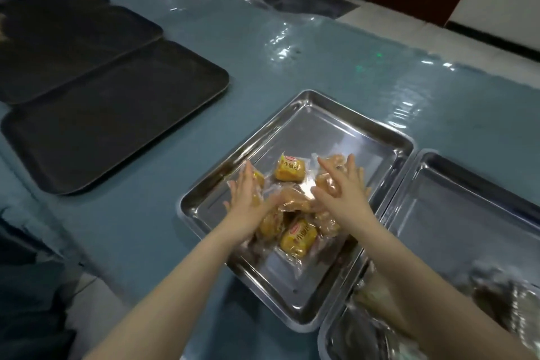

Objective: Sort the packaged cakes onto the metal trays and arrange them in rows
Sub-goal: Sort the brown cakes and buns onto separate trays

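Both our arms are stretched out over the middle steel tray [377,137], forearms bare. Our left hand [248,196] is laid flat, fingers straight and spread a bit, pressing down on a wrapped cake [258,181] at the left edge of the pile. Our right hand [342,187] is also flat and wide, fingers fanned, resting on top of a cake in clear wrap [331,165] toward the back right. Neither hand is actually gripping anything as far as we can see, just palms down on the packets.

The cakes sit in a loose heap in the middle of that tray, not in rows. Two of them have yellow wrappers: one [289,168] sits a little apart at the back between our hands, the other [298,238] is at the front of the pile, under our wrists. Both have a small red logo and Chinese characters printed on them, but they're too blurry for us to read properly. The rest look like clear plastic with golden cake inside.

Just to the right, touching the first tray, there's a second steel tray [467,213], with crinkly plastic [502,289] at its near end, pretty smeared. Off to the left, well apart, are dark trays [117,114] lined up on the blue table [146,228], which has shiny plastic film over it.
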### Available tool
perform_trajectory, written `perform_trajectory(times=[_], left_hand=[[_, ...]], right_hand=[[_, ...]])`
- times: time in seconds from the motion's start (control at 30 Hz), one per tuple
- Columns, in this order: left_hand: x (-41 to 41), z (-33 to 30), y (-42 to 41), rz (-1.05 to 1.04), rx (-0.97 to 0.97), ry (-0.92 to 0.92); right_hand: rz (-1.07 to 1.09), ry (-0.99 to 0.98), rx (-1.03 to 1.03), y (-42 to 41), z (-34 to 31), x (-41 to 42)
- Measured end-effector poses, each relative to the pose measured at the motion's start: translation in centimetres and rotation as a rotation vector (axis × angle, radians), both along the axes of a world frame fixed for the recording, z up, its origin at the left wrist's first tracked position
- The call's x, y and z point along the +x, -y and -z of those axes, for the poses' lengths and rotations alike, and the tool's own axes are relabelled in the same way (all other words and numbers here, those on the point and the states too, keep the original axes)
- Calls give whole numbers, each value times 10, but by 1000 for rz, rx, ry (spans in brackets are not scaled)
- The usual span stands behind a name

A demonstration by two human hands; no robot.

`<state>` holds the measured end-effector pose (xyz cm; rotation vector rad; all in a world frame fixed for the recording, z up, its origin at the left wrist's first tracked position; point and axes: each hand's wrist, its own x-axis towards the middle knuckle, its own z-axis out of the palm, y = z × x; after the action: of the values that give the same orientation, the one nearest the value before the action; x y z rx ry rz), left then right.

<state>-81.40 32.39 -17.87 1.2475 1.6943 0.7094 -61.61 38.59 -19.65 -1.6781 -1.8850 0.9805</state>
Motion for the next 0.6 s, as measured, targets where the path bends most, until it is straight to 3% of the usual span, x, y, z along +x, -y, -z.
perform_trajectory(times=[0.1, 0.4, 0.6], left_hand=[[4, -11, 12, -54, 46, 73], [19, -48, 90, -60, 253, 71], [77, -80, 167, 112, 359, 104]], right_hand=[[33, -59, 44, 13, -14, 3], [-32, -178, 167, 95, -70, 35], [-7, -112, 296, 199, -109, 101]])
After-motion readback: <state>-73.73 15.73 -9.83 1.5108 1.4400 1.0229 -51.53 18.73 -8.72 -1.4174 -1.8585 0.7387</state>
